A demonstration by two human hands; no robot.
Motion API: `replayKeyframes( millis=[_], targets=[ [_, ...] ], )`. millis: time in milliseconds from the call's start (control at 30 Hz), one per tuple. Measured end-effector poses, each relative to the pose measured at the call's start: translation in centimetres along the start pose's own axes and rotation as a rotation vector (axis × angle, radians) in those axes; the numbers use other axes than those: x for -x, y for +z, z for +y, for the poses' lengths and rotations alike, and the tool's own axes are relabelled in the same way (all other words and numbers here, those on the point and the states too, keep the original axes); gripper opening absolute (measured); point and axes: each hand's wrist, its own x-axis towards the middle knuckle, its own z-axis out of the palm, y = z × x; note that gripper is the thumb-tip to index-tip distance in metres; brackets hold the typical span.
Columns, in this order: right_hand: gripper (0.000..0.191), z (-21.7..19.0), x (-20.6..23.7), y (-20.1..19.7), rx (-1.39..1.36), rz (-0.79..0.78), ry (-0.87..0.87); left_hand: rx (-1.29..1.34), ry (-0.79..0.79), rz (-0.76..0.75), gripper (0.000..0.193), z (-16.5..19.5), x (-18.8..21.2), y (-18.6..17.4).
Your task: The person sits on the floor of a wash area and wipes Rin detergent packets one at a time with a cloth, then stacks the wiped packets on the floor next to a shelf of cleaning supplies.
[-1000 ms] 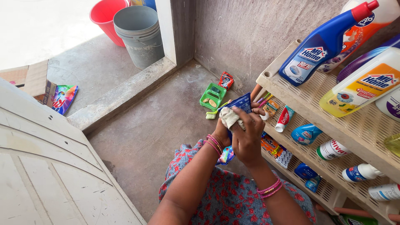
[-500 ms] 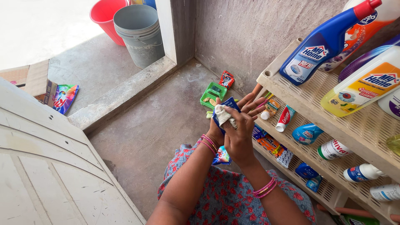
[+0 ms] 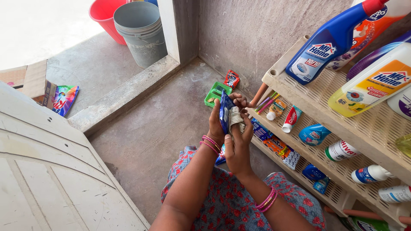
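My left hand (image 3: 216, 124) grips a small blue packet (image 3: 224, 112) upright in front of me. A crumpled grey-white cloth (image 3: 236, 117) is pressed against the packet's side by my right hand (image 3: 238, 145). Both hands sit close together above the concrete floor, just left of the beige plastic rack (image 3: 299, 85). Pink bangles ring both wrists. Below the hands, on my lap, a small blue sachet (image 3: 221, 159) peeks out.
The rack holds tall blue (image 3: 332, 40) and yellow (image 3: 374, 81) cleaner bottles on top, tubes, packets and small bottles on lower shelves. A green soap tray (image 3: 217, 93) and red sachet (image 3: 231, 78) lie on the floor. Grey (image 3: 141, 32) and red (image 3: 104, 13) buckets stand beyond the doorstep.
My hands have drawn slightly left and closer together. The packet has turned upright, and the cloth now sits bunched against it under my right hand.
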Motion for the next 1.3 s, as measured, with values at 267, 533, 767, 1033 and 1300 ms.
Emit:
replayKeyframes(
  millis=[267, 533, 767, 1033, 1300],
  targets=[
    [0.052, 4.3, -2.1, -1.1, -0.444, 0.110, 0.335, -0.243, -0.100, 0.197, 0.048, -1.2, -0.3, 3.6],
    [0.052, 4.9, -1.1, -0.1, -0.798, 0.083, 0.500, -0.267, 0.009, 0.272, 0.028, -0.9, -0.2, 2.2],
    [0.046, 7.6, -1.0, -0.1, -1.103, 0.070, 0.642, -0.164, 0.086, 0.260, 0.028, -0.7, -0.2, 2.3],
    [0.038, 13.6, -0.3, 0.9, -1.191, -0.096, 0.848, -0.099, 0.028, 0.210, 0.027, 0.0, 0.0, 3.7],
    [0.053, 12.8, 0.9, 3.8, -1.021, -0.201, 1.071, -0.105, -0.026, 0.243, 0.033, -0.1, -0.8, 4.1]
  ],
)
